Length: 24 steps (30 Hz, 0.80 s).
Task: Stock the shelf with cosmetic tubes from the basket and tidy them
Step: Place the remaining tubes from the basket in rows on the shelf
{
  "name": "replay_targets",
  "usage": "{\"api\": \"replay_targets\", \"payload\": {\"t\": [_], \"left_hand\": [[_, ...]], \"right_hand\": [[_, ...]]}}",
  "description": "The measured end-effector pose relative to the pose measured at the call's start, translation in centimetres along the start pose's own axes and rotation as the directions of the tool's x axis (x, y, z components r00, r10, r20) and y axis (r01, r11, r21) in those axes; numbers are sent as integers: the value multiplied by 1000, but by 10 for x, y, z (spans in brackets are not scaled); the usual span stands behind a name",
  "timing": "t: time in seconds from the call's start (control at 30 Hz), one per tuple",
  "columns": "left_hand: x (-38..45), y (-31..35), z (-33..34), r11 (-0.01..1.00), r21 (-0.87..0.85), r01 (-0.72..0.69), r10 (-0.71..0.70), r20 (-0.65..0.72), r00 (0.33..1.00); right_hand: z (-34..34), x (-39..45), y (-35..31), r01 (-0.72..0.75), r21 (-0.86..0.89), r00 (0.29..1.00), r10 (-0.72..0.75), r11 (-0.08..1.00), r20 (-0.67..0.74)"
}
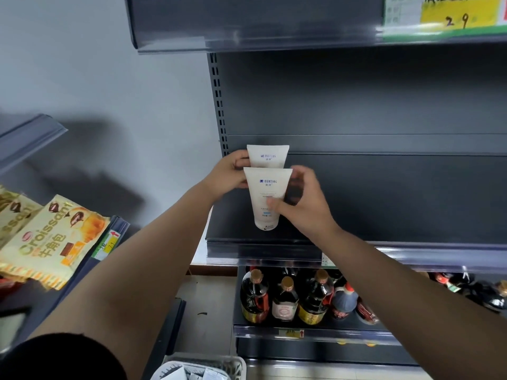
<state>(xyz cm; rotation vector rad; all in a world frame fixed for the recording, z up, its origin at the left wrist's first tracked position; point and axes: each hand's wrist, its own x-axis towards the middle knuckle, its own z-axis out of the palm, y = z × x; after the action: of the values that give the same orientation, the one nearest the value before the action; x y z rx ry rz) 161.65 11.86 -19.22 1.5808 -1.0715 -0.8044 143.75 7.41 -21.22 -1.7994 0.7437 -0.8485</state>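
Two white cosmetic tubes stand cap-down at the left end of the dark shelf (pixel 384 204). The front tube (pixel 264 193) is near the shelf's front edge; the rear tube (pixel 268 156) stands directly behind it. My left hand (pixel 229 174) touches both tubes from the left, its fingers reaching between them. My right hand (pixel 304 201) grips the front tube from the right, thumb across its label. The white basket (pixel 233 364) shows at the bottom edge, with pale packs inside.
Dark sauce bottles (pixel 285 297) fill the shelf below. Croissant bags (pixel 52 237) lie on a shelf to the left. The upper shelf (pixel 260 23) overhangs and carries a yellow price tag (pixel 458 12). The rest of the tube shelf stretches to the right.
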Motion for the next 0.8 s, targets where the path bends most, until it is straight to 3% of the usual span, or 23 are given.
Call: {"api": "replay_targets", "payload": {"t": [0.07, 0.13, 0.2, 0.3, 0.37, 0.47, 0.63, 0.8], "left_hand": [[-7, 0, -7, 997, -54, 49, -52, -51, 997], [-19, 2, -15, 993, -78, 92, -103, -143, 984], [-34, 5, -22, 990, -94, 105, -126, -264, 956], [-61, 5, -26, 993, -59, 102, -118, -463, 878], [-85, 1, -25, 989, 37, 142, -95, -571, 815], [-130, -13, -22, 924, 221, 311, -83, -679, 730], [-239, -29, 8, 687, 261, 679, -233, -805, 545], [-344, -46, 57, 415, 204, 887, -345, -867, 361]], "right_hand": [[-8, -3, -6, 196, -146, 964, -217, 970, -152], [-17, -3, -18, 396, -315, 870, -462, 863, -172], [-20, 0, -33, 553, -408, 781, -622, 727, -50], [-10, -4, -54, 747, -408, 638, -740, 526, 214], [3, -15, -66, 819, -400, 567, -693, 413, 445], [24, -35, -73, 861, -358, 490, -402, 361, 774], [51, -80, -61, 940, -174, 257, -271, 294, 928], [77, -142, -40, 976, 1, 48, -220, 219, 974]]}}
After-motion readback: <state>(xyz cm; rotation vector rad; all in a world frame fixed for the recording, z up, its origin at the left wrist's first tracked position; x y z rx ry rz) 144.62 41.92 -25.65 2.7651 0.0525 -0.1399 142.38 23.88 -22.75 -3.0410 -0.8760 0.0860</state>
